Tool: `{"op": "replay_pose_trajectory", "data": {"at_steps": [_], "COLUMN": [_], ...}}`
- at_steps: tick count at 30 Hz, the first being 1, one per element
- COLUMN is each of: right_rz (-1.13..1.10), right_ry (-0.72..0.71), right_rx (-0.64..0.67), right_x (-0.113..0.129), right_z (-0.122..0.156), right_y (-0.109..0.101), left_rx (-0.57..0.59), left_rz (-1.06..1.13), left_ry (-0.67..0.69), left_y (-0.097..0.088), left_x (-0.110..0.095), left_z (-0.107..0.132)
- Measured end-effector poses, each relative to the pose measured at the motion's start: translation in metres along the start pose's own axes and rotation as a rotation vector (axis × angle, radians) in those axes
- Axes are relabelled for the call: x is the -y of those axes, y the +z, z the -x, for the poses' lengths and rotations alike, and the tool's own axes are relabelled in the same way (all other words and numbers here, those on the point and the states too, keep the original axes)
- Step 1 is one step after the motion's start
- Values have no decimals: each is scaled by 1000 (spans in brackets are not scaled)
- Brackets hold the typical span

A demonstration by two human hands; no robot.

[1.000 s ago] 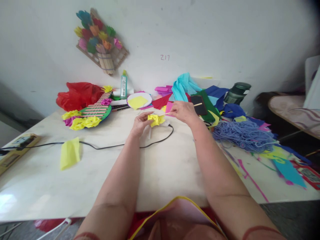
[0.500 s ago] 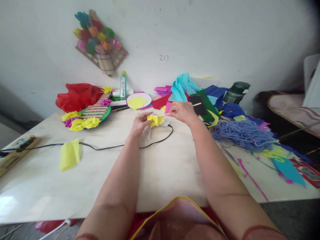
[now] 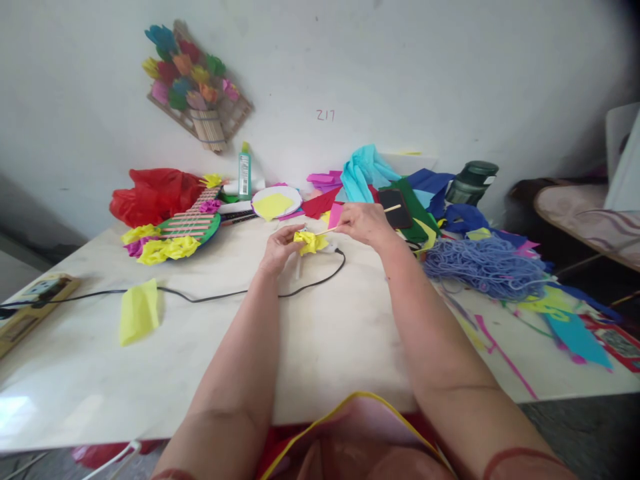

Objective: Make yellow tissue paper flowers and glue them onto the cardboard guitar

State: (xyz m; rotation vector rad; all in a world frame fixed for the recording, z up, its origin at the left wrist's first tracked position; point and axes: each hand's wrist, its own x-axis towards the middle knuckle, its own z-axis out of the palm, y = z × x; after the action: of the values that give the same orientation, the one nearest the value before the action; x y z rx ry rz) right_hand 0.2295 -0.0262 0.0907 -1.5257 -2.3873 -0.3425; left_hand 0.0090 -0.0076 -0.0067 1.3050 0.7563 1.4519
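Over the middle of the table, my left hand [image 3: 281, 250] is closed on a crumpled yellow paper flower [image 3: 313, 243]. My right hand [image 3: 364, 222] pinches a thin wooden stick [image 3: 393, 209], whose left end touches the flower while its other end sticks out past my knuckles. Beneath the flower is a white object [image 3: 331, 247] with a black cord [image 3: 305, 291], mostly hidden, so its kind is unclear. A pink piece of paper [image 3: 335, 215] shows just behind my right fingers.
At the left back stands a guitar-shaped craft [image 3: 187, 225] with paper flowers, near a red plastic bag [image 3: 155, 193] and a glue bottle [image 3: 245, 175]. Blue yarn [image 3: 487, 267], a phone [image 3: 395, 210] and a dark green jar [image 3: 471, 183] lie right. A power strip [image 3: 37, 307] sits left.
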Motion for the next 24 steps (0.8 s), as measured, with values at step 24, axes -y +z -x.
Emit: {"op": "replay_pose_trajectory", "data": {"at_steps": [24], "right_rz": [-414], "right_ry": [340], "right_rx": [-208], "right_x": [-16], "right_z": [-5], "right_y": [14], "left_rx": [-161], "left_rz": [80], "left_ry": [-54], "left_y": [-1], "left_x": [0], "left_z": [-3]}}
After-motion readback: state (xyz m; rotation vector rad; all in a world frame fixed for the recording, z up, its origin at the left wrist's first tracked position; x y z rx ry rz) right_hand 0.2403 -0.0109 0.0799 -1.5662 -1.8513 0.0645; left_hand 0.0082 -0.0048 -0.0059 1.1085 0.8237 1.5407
